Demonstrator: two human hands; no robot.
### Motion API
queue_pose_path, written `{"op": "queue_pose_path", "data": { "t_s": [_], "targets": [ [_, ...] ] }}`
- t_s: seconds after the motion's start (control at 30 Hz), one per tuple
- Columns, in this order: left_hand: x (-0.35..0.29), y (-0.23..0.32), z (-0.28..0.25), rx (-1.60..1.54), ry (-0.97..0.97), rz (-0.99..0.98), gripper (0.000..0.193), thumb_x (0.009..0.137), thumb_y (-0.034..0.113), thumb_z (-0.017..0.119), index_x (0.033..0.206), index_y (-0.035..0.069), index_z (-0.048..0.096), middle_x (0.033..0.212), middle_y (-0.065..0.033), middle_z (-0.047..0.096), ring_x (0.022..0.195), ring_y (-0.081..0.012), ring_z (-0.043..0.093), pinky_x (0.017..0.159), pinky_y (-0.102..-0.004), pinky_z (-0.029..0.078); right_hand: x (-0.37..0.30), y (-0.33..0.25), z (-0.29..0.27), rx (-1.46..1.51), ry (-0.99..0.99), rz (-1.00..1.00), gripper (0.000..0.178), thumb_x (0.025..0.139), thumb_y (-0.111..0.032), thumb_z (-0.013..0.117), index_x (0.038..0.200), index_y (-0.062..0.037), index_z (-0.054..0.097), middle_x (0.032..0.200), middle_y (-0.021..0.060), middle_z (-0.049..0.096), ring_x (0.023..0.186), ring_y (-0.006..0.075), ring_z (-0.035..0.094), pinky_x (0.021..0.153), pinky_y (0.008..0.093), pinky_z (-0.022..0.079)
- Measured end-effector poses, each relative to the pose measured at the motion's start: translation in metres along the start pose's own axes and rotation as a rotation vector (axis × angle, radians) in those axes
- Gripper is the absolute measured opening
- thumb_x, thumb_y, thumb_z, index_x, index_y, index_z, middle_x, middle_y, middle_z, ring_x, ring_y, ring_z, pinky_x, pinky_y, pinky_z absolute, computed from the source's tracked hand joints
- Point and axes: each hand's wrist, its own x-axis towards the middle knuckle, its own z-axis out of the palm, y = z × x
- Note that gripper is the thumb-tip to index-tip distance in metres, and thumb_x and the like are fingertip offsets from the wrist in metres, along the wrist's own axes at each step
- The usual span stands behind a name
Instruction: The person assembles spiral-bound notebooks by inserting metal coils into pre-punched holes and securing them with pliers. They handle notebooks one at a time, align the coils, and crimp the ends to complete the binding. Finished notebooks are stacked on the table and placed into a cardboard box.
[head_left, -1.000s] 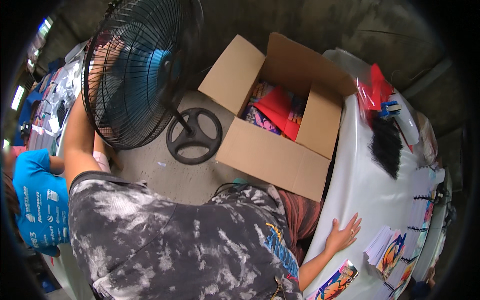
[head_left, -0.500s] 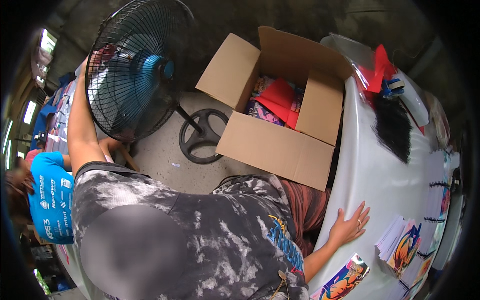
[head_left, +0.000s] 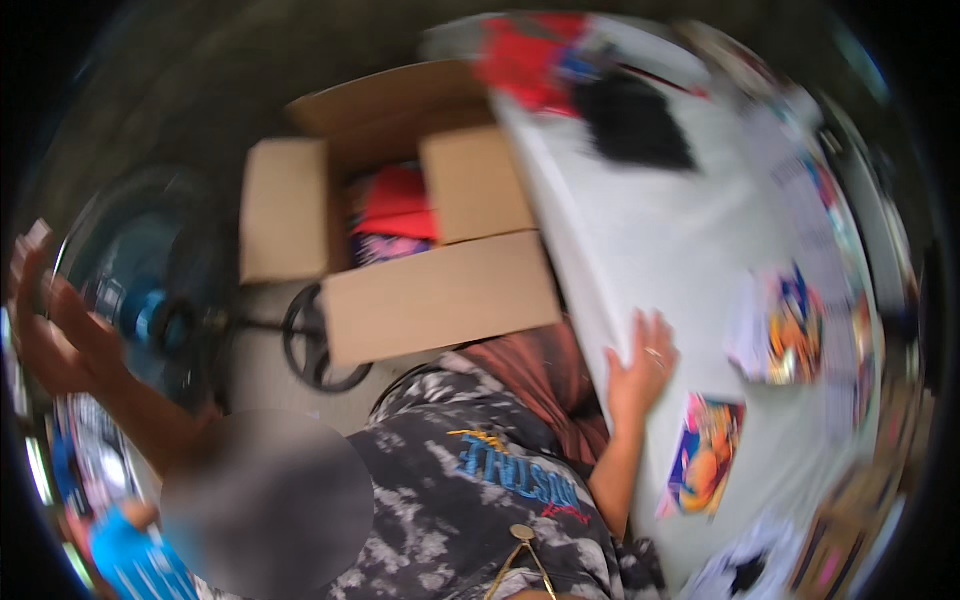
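My right hand [head_left: 643, 372] lies flat on the white-covered table, fingers stretched, a ring on one finger. Closest to it is a colourful booklet [head_left: 706, 455] with an orange and purple cover. My left hand [head_left: 62, 330] is raised at the far left, blurred but with fingers apart and nothing visible in them. Behind that hand stands a black pedestal fan [head_left: 148, 315] with a blue hub. Beyond my lap sits an open cardboard box [head_left: 445, 300], flaps spread, holding a red piece [head_left: 392, 200] over printed items.
A stack of booklets [head_left: 790, 335] and a row of spiral-bound pads [head_left: 822, 260] lie on the table's right side. Black mesh [head_left: 635, 122] and red material [head_left: 525, 60] are at its far end. A person in a blue shirt [head_left: 135, 555] is at the lower left.
My left hand has come off the fan and is now lifted, fingers spread. The view has swung, so fan and box appear lower and further left. My right hand still rests on the table.
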Motion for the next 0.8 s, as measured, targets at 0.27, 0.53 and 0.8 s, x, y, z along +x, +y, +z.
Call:
{"op": "queue_pose_path", "data": {
  "t_s": [0.27, 0.53, 0.8],
  "targets": [
    [0.134, 0.211, 0.218, -1.102, -0.216, 0.118, 0.033, 0.068, 0.007, 0.069, 0.1, 0.006, 0.062, 0.086, -0.0085, 0.062, 0.082, -0.0253, 0.058, 0.072, -0.0341, 0.045, -0.093, 0.014, -0.056, 0.045, 0.672, 0.126, 0.039, 0.077, -0.014, 0.066, 0.115, -0.008, 0.06, 0.117, 0.0066, 0.06, 0.118, 0.0323, 0.046, 0.101, 0.0466, 0.027],
    [0.22, 0.39, 0.322, -1.372, -0.237, 0.607, 0.059, 0.069, 0.014, 0.073, 0.123, 0.01, 0.05, 0.122, -0.0065, 0.052, 0.108, -0.0271, 0.051, 0.091, -0.0365, 0.041, -0.136, 0.056, -0.098, -0.147, 0.299, 0.675, 0.045, 0.082, -0.038, 0.06, 0.121, -0.0156, 0.059, 0.136, 0.0055, 0.045, 0.13, 0.0304, 0.033, 0.105, 0.0532, 0.02],
    [0.246, 0.412, 0.351, -1.656, -0.293, 0.431, 0.021, 0.082, 0.014, 0.062, 0.101, 0.005, 0.066, 0.087, -0.0091, 0.067, 0.075, -0.0256, 0.063, 0.067, -0.0351, 0.049, -0.13, 0.062, -0.108, -0.053, 0.277, 0.643, 0.052, 0.074, -0.043, 0.066, 0.119, -0.0195, 0.06, 0.134, 0.0023, 0.048, 0.13, 0.0279, 0.035, 0.106, 0.0523, 0.02]
  ]
}}
